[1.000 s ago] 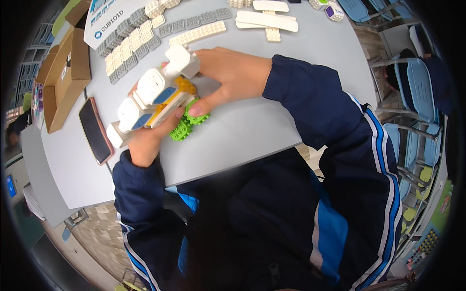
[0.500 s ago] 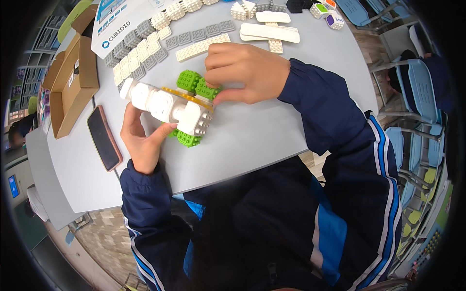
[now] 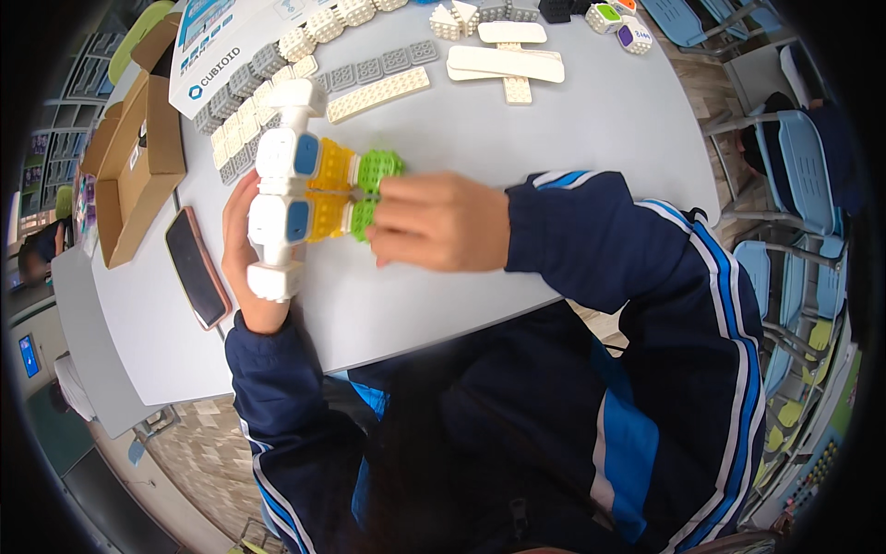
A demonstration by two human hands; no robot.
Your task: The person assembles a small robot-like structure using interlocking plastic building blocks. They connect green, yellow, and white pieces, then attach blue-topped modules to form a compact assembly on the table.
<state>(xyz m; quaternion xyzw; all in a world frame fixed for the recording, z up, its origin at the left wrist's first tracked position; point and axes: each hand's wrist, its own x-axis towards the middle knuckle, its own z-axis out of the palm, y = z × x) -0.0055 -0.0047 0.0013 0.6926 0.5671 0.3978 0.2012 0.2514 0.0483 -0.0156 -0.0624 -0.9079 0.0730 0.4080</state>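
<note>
A toy block model (image 3: 277,217) is held up above the table, made of white cube blocks with blue faces, yellow studded pieces and green studded blocks. My left hand (image 3: 240,242) grips it from behind its white side; most of those fingers are hidden by the cubes. On the model's other side, my right hand (image 3: 445,222) has its fingers closed on the lower green block (image 3: 363,220), partly covering it. The upper green block (image 3: 379,170) sits just beyond those fingers. Slight motion blur softens the right hand.
Rows of grey and white blocks (image 3: 242,129) lie at the back left beside a white printed box (image 3: 208,78). A phone (image 3: 197,268) and an open cardboard box (image 3: 138,175) are at left. White plates (image 3: 506,65) and a long beam (image 3: 379,94) lie farther back.
The model has been turned, so its yellow and green parts now point right and blue faces show. My right hand has moved down and nearer, with its fingers on the lower green block.
</note>
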